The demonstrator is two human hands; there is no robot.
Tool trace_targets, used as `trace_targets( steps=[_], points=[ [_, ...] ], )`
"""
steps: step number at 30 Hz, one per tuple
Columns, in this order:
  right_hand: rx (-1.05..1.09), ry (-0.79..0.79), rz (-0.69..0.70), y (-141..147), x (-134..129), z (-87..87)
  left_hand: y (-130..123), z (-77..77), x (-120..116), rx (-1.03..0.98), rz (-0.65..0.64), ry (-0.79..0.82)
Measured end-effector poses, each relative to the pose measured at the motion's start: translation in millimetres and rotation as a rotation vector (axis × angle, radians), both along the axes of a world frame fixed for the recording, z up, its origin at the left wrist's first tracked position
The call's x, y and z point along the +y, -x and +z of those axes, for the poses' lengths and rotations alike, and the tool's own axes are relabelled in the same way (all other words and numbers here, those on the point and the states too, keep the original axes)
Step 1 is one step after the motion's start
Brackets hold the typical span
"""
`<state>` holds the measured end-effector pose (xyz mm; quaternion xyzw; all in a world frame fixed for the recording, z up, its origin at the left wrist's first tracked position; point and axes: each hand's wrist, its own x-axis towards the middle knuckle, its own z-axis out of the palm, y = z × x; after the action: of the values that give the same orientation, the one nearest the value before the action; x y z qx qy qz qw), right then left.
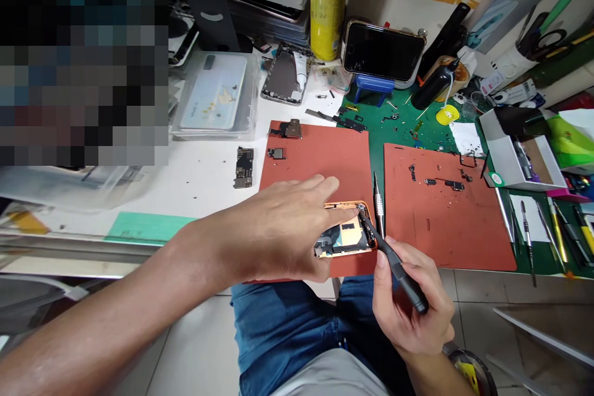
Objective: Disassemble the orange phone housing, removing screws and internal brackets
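An opened smartphone body [346, 238] with a copper-coloured frame lies on a red-orange silicone mat [320, 154]. My left hand [278, 226] lies across it, fingers flat on its upper edge. My right hand [408, 303] grips a black-handled precision screwdriver [399, 269], whose tip meets the phone's upper right corner. A steel-handled screwdriver [379, 205] stands just beyond the phone. A bare logic board [244, 167] lies on the white desk left of the mat, and small metal phone parts [292, 130] sit at the mat's far edge.
A second red-orange mat [445, 216] with small parts lies to the right, on a green mat. Farther back stand a phone on a blue stand [383, 51], a yellow spray can [328, 6] and a black bottle [434, 85]. A pixelated patch covers the upper left.
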<state>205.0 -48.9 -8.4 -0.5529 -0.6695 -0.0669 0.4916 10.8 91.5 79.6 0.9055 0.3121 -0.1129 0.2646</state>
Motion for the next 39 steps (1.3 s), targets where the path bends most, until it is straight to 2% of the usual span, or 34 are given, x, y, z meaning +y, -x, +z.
trace_targets(
  steps=[4, 10, 16, 21, 31, 39],
  points=[
    [-0.079, -0.019, -0.021, 0, 0, 3.5, 1, -2.3, -1, 0.003, 0.012, 0.003],
    [-0.277, -0.160, -0.072, 3, 4, 7.1, 1, -1.7, -3, -0.018, 0.017, -0.007],
    [-0.218, -0.083, -0.024, 4, 1, 6.8, 1, -0.9, -3, -0.018, 0.009, -0.020],
    [-0.168, -0.066, -0.039, 2, 1, 4.5, 0, -4.8, -4, -0.036, -0.006, -0.048],
    [-0.217, -0.070, -0.026, 5, 0, 4.9, 3, -11.5, -9, -0.067, -0.037, -0.128],
    [-0.213, -0.127, -0.130, 6, -2, -6.8, 2, -12.8, -9, -0.098, -0.037, -0.136]
  ],
)
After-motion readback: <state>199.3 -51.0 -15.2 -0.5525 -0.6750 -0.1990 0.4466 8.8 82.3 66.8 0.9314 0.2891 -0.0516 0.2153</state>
